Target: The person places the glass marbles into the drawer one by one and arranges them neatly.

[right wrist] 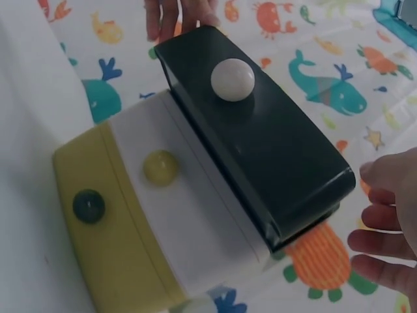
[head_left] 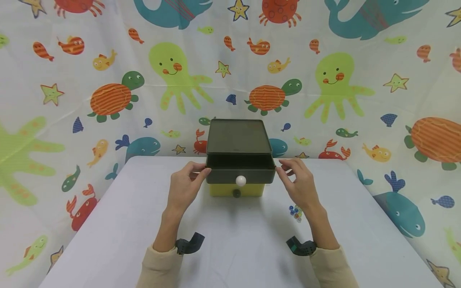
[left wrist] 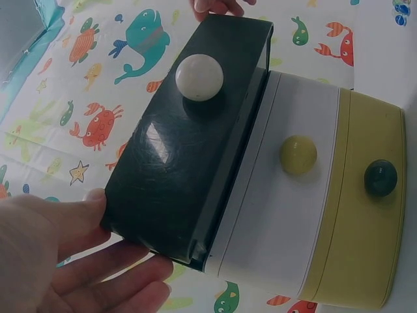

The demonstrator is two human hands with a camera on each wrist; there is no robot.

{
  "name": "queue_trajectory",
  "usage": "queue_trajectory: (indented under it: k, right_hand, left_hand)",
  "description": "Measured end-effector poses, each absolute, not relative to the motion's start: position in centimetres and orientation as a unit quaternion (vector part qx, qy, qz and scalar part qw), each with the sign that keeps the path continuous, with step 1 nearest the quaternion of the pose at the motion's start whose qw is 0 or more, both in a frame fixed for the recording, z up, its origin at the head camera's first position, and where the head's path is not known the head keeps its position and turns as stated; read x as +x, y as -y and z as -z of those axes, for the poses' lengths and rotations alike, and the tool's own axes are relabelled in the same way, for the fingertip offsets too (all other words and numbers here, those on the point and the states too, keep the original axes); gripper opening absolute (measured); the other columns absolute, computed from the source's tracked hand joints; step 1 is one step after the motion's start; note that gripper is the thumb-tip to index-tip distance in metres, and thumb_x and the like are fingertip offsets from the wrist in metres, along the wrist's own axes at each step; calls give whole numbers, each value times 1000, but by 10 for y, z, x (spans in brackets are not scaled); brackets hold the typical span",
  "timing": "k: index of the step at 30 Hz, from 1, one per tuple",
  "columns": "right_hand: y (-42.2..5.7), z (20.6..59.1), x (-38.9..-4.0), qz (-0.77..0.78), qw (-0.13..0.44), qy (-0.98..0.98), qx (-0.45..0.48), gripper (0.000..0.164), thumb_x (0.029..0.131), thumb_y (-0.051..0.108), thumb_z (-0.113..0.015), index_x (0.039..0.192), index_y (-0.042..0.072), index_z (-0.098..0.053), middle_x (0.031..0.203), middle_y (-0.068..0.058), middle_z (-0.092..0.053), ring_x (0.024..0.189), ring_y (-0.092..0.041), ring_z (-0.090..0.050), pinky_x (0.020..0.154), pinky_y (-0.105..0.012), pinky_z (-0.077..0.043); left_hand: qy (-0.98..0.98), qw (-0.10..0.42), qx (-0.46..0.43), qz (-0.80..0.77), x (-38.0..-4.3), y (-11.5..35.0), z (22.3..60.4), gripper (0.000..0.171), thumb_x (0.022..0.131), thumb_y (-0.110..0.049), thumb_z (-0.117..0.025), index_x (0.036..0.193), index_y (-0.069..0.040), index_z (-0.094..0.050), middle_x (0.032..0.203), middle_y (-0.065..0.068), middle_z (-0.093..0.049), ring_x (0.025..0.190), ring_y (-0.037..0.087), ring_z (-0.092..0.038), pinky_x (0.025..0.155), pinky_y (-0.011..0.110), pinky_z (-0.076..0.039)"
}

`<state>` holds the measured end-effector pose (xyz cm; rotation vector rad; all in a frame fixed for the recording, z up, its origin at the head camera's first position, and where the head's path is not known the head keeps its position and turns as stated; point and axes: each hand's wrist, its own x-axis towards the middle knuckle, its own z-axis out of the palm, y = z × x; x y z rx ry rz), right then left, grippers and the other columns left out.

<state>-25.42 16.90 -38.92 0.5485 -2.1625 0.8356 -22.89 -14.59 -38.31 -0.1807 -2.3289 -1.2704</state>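
Observation:
A small chest with drawers (head_left: 235,137) stands at the far side of the table. Its dark green top drawer (left wrist: 186,140) with a white knob (head_left: 241,181) is pulled out, and the part of its inside seen in the head view is dark. Below are a white drawer (right wrist: 189,189) with a yellow knob and a yellow drawer (left wrist: 365,215) with a dark green knob. My left hand (head_left: 185,186) grips the top drawer's left front corner, thumb at the front edge, fingers along the side. At the right corner, my right hand (head_left: 299,182) has relaxed, spread fingers, thumb tip close beside the drawer.
Several small blue, clear and orange glass-like pieces (head_left: 296,213) lie on the white table (head_left: 230,244), near my right wrist. Behind the chest hangs a cloth (head_left: 230,76) printed with sea animals.

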Motion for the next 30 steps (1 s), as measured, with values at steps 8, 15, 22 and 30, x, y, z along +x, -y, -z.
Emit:
queue_trajectory:
  k: [8,15,22,30]
  right_hand:
    - [-178,393,-256,-317,363,851,209,32,89,12,-76,118,2,-68,104,-10,-67,90,-19,-67,76,-39,-63]
    - [-184,399,-257,-315,343,862,198,30,90,13,-75,117,2,-68,101,-9,-66,89,-20,-67,76,-44,-63]
    - [-192,404,-256,-299,328,876,189,30,92,17,-74,118,4,-68,102,-8,-67,89,-20,-67,77,-46,-62]
    - [-199,408,-256,-289,316,885,183,29,92,16,-73,117,2,-68,102,-10,-67,90,-23,-67,77,-46,-62]
  left_hand:
    - [850,242,-69,463,-229,146,384,30,93,-29,-72,115,-7,-69,109,10,-77,91,25,-75,81,40,-62]
    - [848,242,-70,467,-229,146,384,29,93,-29,-72,113,-8,-70,108,9,-77,90,25,-75,81,41,-62]
    - [847,243,-71,467,-229,146,385,30,93,-30,-72,114,-8,-69,108,9,-77,90,24,-75,81,41,-62]
    - [848,243,-71,466,-228,147,384,31,93,-29,-72,114,-8,-69,109,9,-77,92,25,-75,82,41,-62]
